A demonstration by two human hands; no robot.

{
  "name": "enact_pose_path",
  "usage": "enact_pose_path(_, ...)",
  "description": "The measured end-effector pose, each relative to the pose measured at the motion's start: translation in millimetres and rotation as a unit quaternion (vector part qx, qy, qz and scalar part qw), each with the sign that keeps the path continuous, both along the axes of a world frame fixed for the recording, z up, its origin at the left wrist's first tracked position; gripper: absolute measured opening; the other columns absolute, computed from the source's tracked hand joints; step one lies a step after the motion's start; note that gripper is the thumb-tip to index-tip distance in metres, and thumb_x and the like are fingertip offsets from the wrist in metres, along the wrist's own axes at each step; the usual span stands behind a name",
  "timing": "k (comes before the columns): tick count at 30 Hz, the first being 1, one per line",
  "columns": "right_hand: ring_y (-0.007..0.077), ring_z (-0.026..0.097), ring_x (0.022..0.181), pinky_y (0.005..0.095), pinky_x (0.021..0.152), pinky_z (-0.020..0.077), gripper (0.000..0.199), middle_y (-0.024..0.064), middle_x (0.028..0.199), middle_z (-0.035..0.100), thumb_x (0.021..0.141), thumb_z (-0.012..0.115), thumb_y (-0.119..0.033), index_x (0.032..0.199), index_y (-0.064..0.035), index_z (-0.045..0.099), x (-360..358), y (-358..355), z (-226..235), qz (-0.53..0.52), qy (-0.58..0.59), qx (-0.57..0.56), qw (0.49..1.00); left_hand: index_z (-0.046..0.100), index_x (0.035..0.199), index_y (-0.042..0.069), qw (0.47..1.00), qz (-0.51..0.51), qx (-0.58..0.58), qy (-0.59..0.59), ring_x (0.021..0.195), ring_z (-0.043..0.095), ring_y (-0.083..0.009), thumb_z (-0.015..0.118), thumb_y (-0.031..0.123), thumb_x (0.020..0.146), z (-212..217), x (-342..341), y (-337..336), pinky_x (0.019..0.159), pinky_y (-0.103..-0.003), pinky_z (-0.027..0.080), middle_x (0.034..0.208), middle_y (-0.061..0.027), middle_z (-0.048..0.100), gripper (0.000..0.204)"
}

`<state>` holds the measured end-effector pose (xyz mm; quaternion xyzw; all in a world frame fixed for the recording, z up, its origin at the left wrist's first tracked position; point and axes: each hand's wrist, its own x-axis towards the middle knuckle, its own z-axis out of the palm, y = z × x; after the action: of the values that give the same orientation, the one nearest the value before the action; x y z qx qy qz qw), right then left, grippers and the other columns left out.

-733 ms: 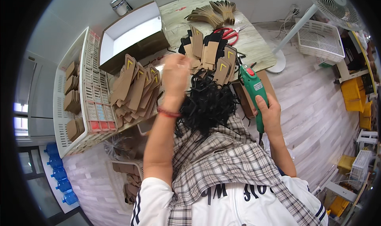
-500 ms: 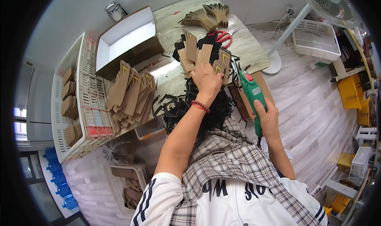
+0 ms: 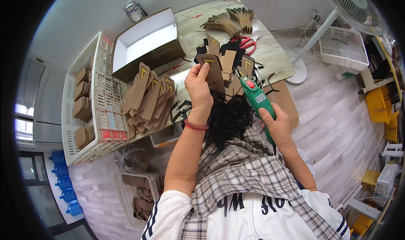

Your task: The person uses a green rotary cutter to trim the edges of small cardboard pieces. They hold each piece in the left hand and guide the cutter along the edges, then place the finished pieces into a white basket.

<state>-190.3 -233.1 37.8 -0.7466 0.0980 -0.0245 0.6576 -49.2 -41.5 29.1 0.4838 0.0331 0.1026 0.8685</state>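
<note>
A: In what order do we read the view, and why do things stand as they do?

B: From the largest down. We see the pale worktable [image 3: 273,63], with a white crate [image 3: 69,113] at its left edge and an open box [image 3: 152,62] just beside the crate. A pile of brown pieces [image 3: 145,99] lies near the left forearm, placed there, we judge, for easy reach. A heap of black strips [image 3: 230,120] lies over the lap end of the checked apron [image 3: 249,172], which we take to be a shield for the clothes

A: And the hands?

B: We find them well apart. The right hand [image 3: 276,122] is wrapped round the green tool [image 3: 258,100], tip pointing away from the body; its thumb rests below the red button [image 3: 250,84], perhaps for a steadier grip. The left hand [image 3: 199,90] pinches one brown piece [image 3: 216,74] between thumb and fingers, near its yellow mark [image 3: 208,61], probably to leave the lower part free

A: Where does that piece lie relative to the hands?

B: We place it at the left fingertips, raised above the strips and left of the tool's tip, with a gap between. Whether its lower end touches anything we cannot tell
</note>
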Motion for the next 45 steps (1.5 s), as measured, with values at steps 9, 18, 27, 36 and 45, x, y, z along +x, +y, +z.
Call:
enact_pose_path(9, 0.007, 0.05, 0.057, 0.0246, 0.051, 0.0409, 0.034, 0.0014, 0.065, 0.057, 0.086, 0.068, -0.028, 0.102, 0.0009, 0.062, 7.1, 17.5, 7.1, 0.034, -0.052, -0.048, 0.997, 0.066, 0.087, 0.003, 0.996, 0.033, -0.08, 0.028, 0.063, 0.057, -0.0064, 0.069, 0.006, 0.084, 21.8, -15.5, -2.1, 0.057, -0.019, 0.041, 0.079, -0.0019, 0.068, 0.006)
enact_pose_path(18, 0.006, 0.049, 0.055, 0.0228, 0.051, 0.0409, 0.034, 0.0001, 0.066, 0.056, 0.087, 0.067, -0.03, 0.1, 0.0011, 0.061, 7.9, 19.1, 9.9, 0.029, -0.055, -0.032, 0.998, 0.066, 0.09, 0.002, 0.995, 0.002, -0.089, 0.052, 0.062, 0.058, -0.007, 0.067, 0.007, 0.085, 14.6, -26.1, -10.3, 0.056, -0.021, 0.043, 0.08, -0.0026, 0.068, 0.007)
enact_pose_path(27, 0.0057, 0.051, 0.057, 0.0215, 0.052, 0.0422, 0.037, 0.0011, 0.068, 0.058, 0.087, 0.067, -0.032, 0.103, 0.0015, 0.061, 10.4, 17.8, 15.4, 0.028, -0.047, -0.001, 0.998, 0.065, 0.091, 0.002, 0.995, -0.062, -0.049, 0.058, 0.067, 0.06, -0.0092, 0.065, 0.007, 0.087, 2.6, -35.5, -8.8, 0.063, -0.023, 0.047, 0.082, -0.0033, 0.068, 0.007)
enact_pose_path(36, 0.0058, 0.051, 0.056, 0.0211, 0.052, 0.0423, 0.034, 0.0013, 0.068, 0.058, 0.087, 0.067, -0.029, 0.099, 0.0016, 0.061, 9.3, 12.5, 20.4, 0.054, -0.031, 0.002, 0.998, 0.067, 0.096, -0.004, 0.997, -0.055, 0.048, 0.001, 0.072, 0.059, -0.0063, 0.061, 0.005, 0.088, 16.4, -30.8, 6.8, 0.066, -0.02, 0.048, 0.084, -0.0029, 0.067, 0.013)
enact_pose_path(45, 0.0058, 0.051, 0.056, 0.0213, 0.051, 0.0421, 0.033, 0.0012, 0.068, 0.058, 0.088, 0.067, -0.028, 0.101, 0.0021, 0.061, 8.3, 14.9, 20.7, 0.065, -0.047, 0.005, 0.997, 0.068, 0.094, -0.004, 0.982, -0.06, 0.178, -0.037, 0.071, 0.054, -0.0041, 0.061, 0.007, 0.089, 21.1, -21.4, 21.1, 0.065, -0.019, 0.044, 0.08, 0.0012, 0.064, 0.014)
